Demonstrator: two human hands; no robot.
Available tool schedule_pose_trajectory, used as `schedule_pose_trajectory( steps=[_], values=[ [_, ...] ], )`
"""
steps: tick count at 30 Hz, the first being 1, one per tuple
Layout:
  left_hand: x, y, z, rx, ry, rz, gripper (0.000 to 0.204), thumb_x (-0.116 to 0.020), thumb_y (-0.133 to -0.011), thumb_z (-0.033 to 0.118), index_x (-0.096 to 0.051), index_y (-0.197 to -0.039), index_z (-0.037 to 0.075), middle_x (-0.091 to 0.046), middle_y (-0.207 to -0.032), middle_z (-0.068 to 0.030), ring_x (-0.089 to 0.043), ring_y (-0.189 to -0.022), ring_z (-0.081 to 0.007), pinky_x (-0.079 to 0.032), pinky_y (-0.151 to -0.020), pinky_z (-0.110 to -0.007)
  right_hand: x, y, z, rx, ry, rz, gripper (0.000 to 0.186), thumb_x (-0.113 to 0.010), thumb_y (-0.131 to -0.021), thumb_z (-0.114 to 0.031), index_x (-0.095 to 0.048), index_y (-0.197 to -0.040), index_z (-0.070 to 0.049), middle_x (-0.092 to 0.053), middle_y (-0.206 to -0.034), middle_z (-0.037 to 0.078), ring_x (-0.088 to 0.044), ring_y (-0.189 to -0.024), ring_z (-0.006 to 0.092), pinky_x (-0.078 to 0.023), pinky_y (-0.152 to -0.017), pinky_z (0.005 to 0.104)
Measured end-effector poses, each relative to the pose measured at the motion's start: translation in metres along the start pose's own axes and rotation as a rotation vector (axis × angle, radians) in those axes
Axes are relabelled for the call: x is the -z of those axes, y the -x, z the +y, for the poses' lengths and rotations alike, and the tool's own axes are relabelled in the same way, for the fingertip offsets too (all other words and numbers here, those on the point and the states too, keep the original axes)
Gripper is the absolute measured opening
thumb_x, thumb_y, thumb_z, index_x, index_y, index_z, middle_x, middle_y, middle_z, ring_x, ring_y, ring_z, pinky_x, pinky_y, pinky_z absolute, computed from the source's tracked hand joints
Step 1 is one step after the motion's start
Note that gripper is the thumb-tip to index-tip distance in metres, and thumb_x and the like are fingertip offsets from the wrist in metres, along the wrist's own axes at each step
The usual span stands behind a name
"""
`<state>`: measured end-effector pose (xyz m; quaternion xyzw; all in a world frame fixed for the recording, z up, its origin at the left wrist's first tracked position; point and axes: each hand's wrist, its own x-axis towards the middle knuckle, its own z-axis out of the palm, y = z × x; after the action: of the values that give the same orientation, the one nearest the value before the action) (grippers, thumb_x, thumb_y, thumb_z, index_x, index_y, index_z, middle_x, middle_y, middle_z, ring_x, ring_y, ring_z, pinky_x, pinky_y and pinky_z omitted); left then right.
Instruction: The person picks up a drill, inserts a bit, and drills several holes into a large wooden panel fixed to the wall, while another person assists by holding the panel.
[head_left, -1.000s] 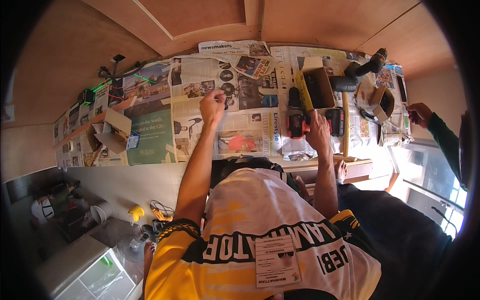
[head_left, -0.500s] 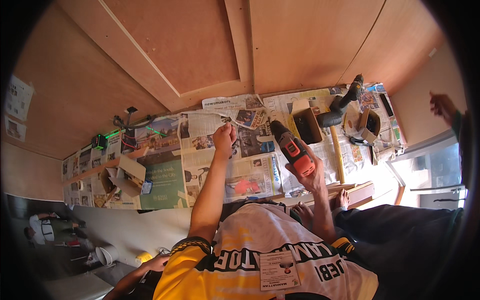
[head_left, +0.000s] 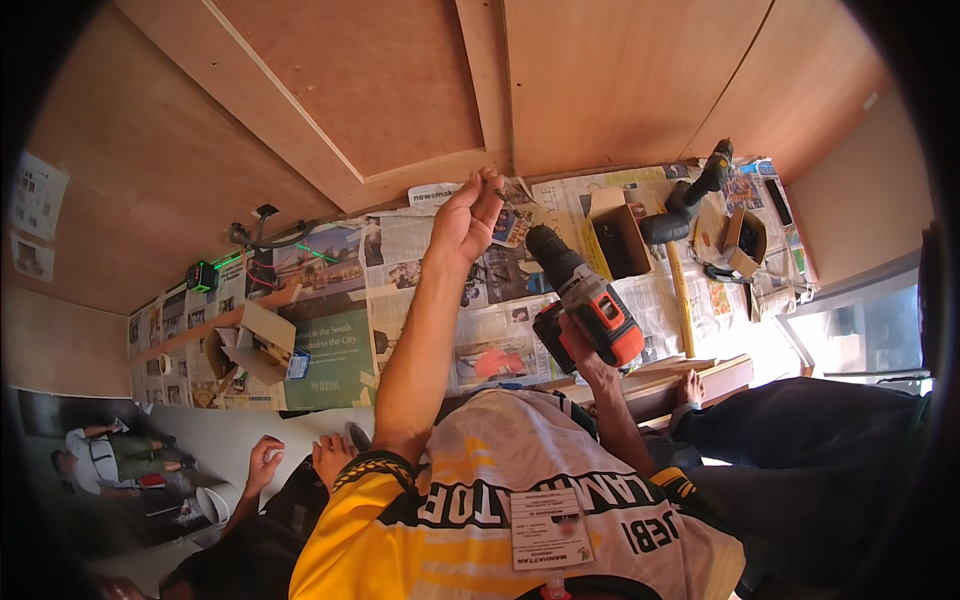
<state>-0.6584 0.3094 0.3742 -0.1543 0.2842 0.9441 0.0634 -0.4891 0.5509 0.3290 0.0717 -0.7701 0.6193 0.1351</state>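
Observation:
My right hand [head_left: 586, 352] is wrapped round the grip of a red and black cordless drill [head_left: 602, 312]. The drill's black chuck tilts up and to the left, toward the wooden panel, and touches nothing. To its left, my left hand [head_left: 466, 222] is stretched up close to the lower edge of the wooden panel [head_left: 400, 90]. The palm is turned partly up and the fingertips are drawn together. A small dark bit shows at those fingers, too small to name.
Newspaper [head_left: 415, 330] covers the surface below the panel. On it lie a second drill [head_left: 680, 210], a yellow-handled hammer [head_left: 680, 300], open cardboard boxes [head_left: 618, 240] and a green laser level [head_left: 201, 277]. Other people's hands [head_left: 330, 458] are at lower left; a bare foot [head_left: 690, 388] is at right.
My left hand has risen toward the panel and turned from a fist to a looser pinch. The drill has swung lower and turned its side into view. A co-worker's hands have come up at lower left.

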Motion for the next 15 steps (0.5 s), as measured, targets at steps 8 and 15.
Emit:
schedule_pose_trajectory(
  steps=[8,15],
  values=[
    [-0.004,0.005,-0.006,-0.066,-0.238,0.06,0.02,-0.064,-0.105,0.019,-0.068,-0.119,0.006,-0.074,-0.109,-0.0046,-0.073,-0.108,-0.022,-0.062,-0.088,-0.031,-0.016,-0.004,0.005,-0.172,-0.168,0.004,0.017,-0.077,-0.088,-0.01,-0.072,-0.103,-0.002,-0.072,-0.087,0.005,-0.069,-0.076,0.0169,-0.056,-0.069,0.0344],
    [0.007,-0.024,0.0,-0.067,-0.397,0.149,0.018,-0.065,-0.104,0.019,-0.07,-0.114,0.005,-0.074,-0.105,-0.0054,-0.076,-0.099,-0.0207,-0.065,-0.078,-0.027,-0.032,-0.022,0.01,-0.502,-0.361,-0.14,0.013,-0.075,-0.087,-0.009,-0.071,-0.099,-0.004,-0.07,-0.085,0.003,-0.067,-0.075,0.0124,-0.056,-0.067,0.0326]
  ],
)
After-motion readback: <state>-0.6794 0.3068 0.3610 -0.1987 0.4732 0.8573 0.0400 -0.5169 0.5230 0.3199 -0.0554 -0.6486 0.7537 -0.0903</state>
